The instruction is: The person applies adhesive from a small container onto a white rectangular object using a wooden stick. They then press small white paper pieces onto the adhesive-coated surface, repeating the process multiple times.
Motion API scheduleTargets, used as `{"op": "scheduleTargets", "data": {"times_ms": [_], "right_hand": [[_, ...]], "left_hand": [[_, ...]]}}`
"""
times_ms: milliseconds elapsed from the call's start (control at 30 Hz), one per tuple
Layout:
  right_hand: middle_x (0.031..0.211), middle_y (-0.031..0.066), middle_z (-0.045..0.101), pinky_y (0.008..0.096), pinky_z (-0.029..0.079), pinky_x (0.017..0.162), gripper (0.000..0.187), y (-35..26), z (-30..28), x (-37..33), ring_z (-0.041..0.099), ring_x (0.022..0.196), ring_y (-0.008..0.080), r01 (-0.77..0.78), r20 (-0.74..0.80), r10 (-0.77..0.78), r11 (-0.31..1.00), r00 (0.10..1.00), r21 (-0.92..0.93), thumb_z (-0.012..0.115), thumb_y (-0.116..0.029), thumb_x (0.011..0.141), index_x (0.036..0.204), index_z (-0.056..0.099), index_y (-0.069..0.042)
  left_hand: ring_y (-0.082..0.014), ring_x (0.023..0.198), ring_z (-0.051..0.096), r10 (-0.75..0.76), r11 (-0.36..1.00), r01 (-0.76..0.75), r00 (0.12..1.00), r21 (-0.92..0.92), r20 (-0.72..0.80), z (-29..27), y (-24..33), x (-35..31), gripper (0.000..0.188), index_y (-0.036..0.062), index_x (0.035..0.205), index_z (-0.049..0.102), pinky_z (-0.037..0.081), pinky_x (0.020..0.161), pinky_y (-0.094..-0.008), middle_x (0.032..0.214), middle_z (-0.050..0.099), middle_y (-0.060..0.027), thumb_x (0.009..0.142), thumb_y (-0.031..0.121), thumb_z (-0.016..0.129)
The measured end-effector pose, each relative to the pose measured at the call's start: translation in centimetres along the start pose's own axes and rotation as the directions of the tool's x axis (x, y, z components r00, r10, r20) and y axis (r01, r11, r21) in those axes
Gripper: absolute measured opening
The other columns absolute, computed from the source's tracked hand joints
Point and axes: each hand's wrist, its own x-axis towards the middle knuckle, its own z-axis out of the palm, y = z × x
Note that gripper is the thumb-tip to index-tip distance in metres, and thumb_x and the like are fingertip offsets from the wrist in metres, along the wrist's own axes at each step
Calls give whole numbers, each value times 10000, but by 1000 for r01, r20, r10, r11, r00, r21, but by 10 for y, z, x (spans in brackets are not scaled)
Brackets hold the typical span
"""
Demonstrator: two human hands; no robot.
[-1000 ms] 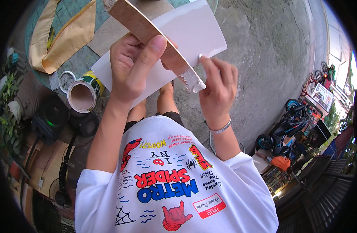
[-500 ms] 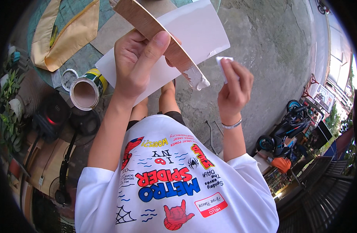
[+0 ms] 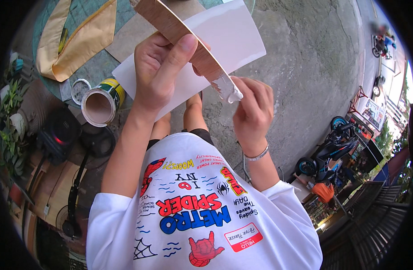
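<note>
My left hand [image 3: 159,67] grips a thin, slightly curved wooden strip [image 3: 179,33], thumb on its near face. White paste [image 3: 233,95] coats the strip's lower right end. At that end is my right hand [image 3: 255,110], its fingers bent and closed. The small white folded piece seen in it half a second ago is now hidden behind the strip and fingers. Behind the strip, a large white sheet [image 3: 229,33] slants past my left wrist; what supports it I cannot tell. An opened can [image 3: 98,107] with pale contents stands left of my left wrist.
A greenish round table [image 3: 96,63] carries yellow cloth [image 3: 53,67] and a brown board [image 3: 130,36]. A round lid [image 3: 81,90] is beside the can. A black speaker [image 3: 58,130] stands left. Motorbikes [image 3: 328,155] are parked right; a rider [image 3: 386,42] shows on the road.
My right hand has moved left to the pasted end of the strip, and its white piece has gone out of sight. My left hand is nearly still. A rider has appeared on the road.
</note>
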Motion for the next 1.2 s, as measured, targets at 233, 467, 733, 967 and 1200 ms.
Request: {"op": "scheduleTargets", "data": {"times_ms": [233,467,733,967,1200], "right_hand": [[1185,84,718,403,551,958,503,31,9,-6,664,1160,282,107,-44,-112,988,993,-112,681,96,729,1188,784,-84],[1068,80,691,403,533,858,465,36,-3,13,647,994,283,-157,-152,134,977,979,-144,652,150,770,1174,739,-64],[997,97,659,419,514,815,381,-2,13,17,625,937,301,-107,-83,100,991,992,-81,659,96,731,1087,698,-35],[1101,70,701,386,530,864,459,0,4,-8,669,1031,263,38,-52,-39,999,998,-20,700,69,726,1160,758,-69],[1215,83,713,389,565,965,531,24,22,-14,668,1169,289,151,-130,-152,988,980,-15,665,106,691,1177,786,-70]], "left_hand": [[-162,947,712,-10,998,9,1000,-59,-19,0,0,-2,202,-33,1094,686,550,896,-310,1011,748,-155,1053,150,612],[-154,929,710,-5,999,5,1000,-45,-10,-1,-1,-1,202,-29,1088,687,547,884,-307,1011,750,-149,1056,155,608],[-102,819,694,4,993,-15,996,-119,-89,0,-3,0,249,-25,1015,707,546,775,-256,912,749,-101,1052,207,624],[-123,857,710,-41,957,36,999,-288,-10,-10,-4,3,207,-19,1029,708,556,829,-277,929,750,-111,1043,162,609],[-134,886,720,-39,946,32,999,-323,-15,-12,-5,3,207,-13,1058,701,555,857,-284,954,757,-119,1040,173,612]]}}
